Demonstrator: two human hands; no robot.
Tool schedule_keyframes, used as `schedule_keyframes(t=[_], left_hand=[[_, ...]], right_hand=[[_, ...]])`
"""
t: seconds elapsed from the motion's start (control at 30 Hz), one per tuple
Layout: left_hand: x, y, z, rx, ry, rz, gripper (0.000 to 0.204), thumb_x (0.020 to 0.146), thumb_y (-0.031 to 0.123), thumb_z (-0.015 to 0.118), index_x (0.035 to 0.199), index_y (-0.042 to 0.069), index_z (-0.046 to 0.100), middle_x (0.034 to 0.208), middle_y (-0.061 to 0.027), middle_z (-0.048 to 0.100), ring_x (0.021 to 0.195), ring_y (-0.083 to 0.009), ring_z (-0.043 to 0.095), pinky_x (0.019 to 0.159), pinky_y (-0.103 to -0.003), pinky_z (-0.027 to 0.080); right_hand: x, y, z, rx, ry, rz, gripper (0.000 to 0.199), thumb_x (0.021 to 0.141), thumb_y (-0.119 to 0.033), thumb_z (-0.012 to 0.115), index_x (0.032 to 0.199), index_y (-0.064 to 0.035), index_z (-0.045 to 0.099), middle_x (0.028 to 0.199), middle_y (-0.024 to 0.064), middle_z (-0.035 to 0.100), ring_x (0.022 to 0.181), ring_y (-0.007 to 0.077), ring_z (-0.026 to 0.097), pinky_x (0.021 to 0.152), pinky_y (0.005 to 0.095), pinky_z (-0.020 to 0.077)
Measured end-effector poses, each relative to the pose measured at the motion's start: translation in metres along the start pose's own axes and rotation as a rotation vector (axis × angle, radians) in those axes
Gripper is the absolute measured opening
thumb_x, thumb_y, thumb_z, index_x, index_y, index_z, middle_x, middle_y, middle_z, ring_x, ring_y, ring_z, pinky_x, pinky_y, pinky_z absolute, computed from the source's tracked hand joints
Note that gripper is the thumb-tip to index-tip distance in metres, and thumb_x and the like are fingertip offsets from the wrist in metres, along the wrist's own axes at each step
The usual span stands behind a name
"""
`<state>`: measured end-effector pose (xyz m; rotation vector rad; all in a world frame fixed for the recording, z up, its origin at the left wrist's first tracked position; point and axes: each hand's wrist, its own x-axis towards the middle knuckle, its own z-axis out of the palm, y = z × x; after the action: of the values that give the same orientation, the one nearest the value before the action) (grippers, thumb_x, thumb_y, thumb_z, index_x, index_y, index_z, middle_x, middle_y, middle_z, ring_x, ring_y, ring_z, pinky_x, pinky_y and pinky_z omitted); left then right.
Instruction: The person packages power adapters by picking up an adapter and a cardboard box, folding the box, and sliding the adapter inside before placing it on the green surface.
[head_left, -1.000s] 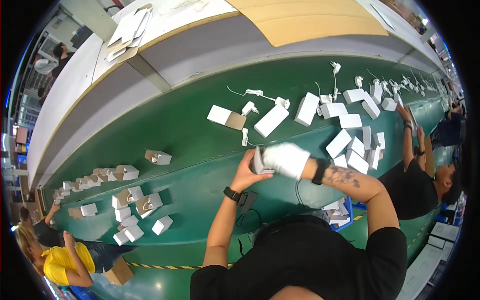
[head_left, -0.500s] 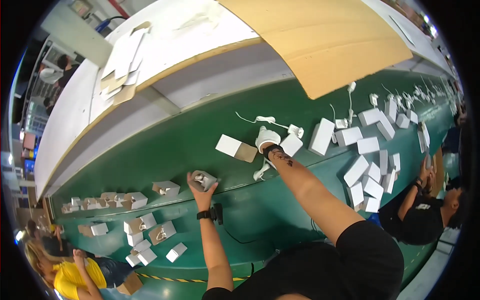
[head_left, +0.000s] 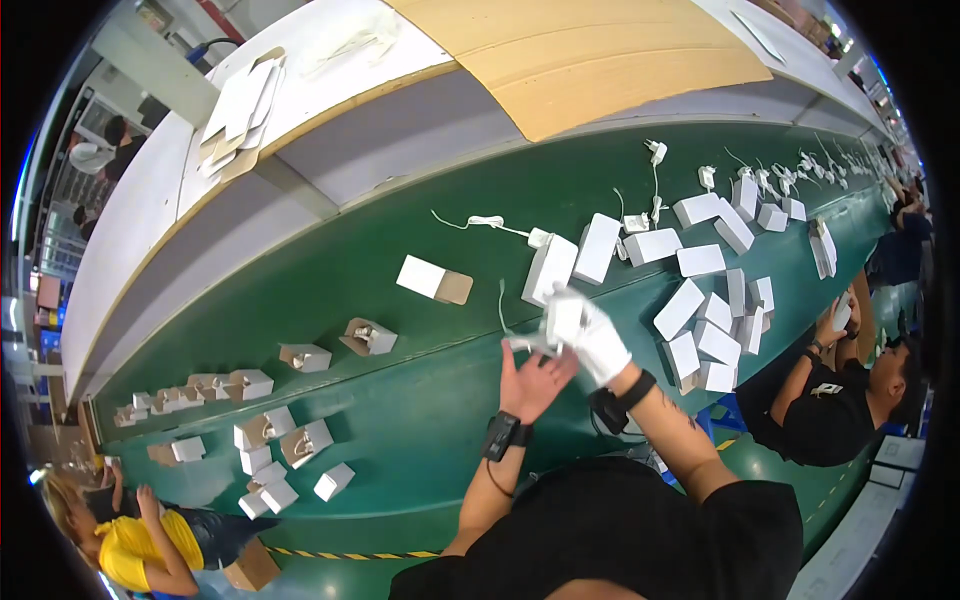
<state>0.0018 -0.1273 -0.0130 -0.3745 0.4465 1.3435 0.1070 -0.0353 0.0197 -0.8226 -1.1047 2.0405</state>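
Note:
My right hand (head_left: 600, 345), in a white glove, is closed round a white power adapter (head_left: 564, 318); both are blurred by motion. A thin white cable (head_left: 504, 305) trails from it toward my left hand. Just below and left, my bare left hand (head_left: 537, 382) is palm up with fingers apart, close under the adapter and cable. Farther left stands an open box (head_left: 369, 337) with a white item inside. An open white box (head_left: 436, 279) lies with its brown flap out. Beyond my right hand is a closed white box (head_left: 550, 268) beside another cabled adapter (head_left: 539, 238).
Many white boxes (head_left: 718, 342) and cabled adapters (head_left: 655, 152) lie to the right on the green bench (head_left: 430, 400). Filled open boxes (head_left: 305, 357) line the left. A cardboard sheet (head_left: 600, 70) overhangs from the shelf (head_left: 330, 75). Co-workers (head_left: 840, 400) sit at both ends.
My left hand has set the open filled box down on the left and moved right. My right hand has come nearer and picked up the adapter with its cable. The view has shifted slightly.

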Motion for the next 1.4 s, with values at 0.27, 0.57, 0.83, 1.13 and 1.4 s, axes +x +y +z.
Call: schedule_keyframes(t=[0.27,0.57,0.83,1.13,1.4], left_hand=[[0.045,0.04,-0.056,0.094,-0.781,0.082,0.056,0.091,0.06,0.038,0.102,0.008,0.056,0.09,-0.0084,0.062,0.098,-0.0211,0.059,0.085,-0.032,0.047],[0.002,0.043,0.019,0.902,0.031,0.228,0.052,0.091,0.054,0.041,0.12,0.012,0.049,0.108,-0.0089,0.059,0.107,-0.0208,0.056,0.089,-0.039,0.044],[0.051,0.222,-0.026,2.722,0.628,0.437,0.065,0.075,0.022,0.066,0.133,0.015,0.038,0.13,-0.0122,0.048,0.126,-0.0286,0.041,0.103,-0.055,0.029],[0.048,0.173,-0.024,1.812,-0.036,0.602,0.081,0.054,0.013,0.084,0.123,0.008,0.044,0.117,-0.011,0.056,0.106,-0.0318,0.055,0.094,-0.038,0.043],[-0.026,0.098,0.025,1.937,-0.117,0.745,0.072,0.055,0.017,0.085,0.118,0.01,0.051,0.115,-0.0073,0.056,0.109,-0.0259,0.053,0.092,-0.036,0.044]], right_hand=[[-0.058,-0.001,0.009,-0.187,-0.063,-0.038,0.04,0.085,-0.011,0.06,0.123,-0.0014,0.05,0.11,0.0066,0.058,0.093,0.0201,0.06,0.081,0.0288,0.048],[-0.009,-0.001,0.008,-0.688,-0.114,-0.033,0.041,0.083,-0.024,0.064,0.117,-0.0037,0.053,0.113,0.0064,0.057,0.092,0.0169,0.06,0.08,0.029,0.0471],[-0.029,-0.04,0.0,-0.025,-0.259,0.17,0.043,0.082,-0.03,0.065,0.113,-0.0023,0.054,0.11,0.0106,0.058,0.077,0.0162,0.06,0.076,0.0317,0.0485],[-0.039,-0.077,-0.004,0.392,-0.215,0.192,0.048,0.083,-0.03,0.062,0.114,0.0059,0.051,0.098,0.0154,0.063,0.065,0.0184,0.06,0.064,0.0282,0.0492],[-0.063,-0.063,-0.008,0.368,-0.35,0.302,0.049,0.082,-0.026,0.064,0.117,0.0055,0.051,0.107,0.0162,0.061,0.076,0.0187,0.061,0.066,0.0292,0.0496]])
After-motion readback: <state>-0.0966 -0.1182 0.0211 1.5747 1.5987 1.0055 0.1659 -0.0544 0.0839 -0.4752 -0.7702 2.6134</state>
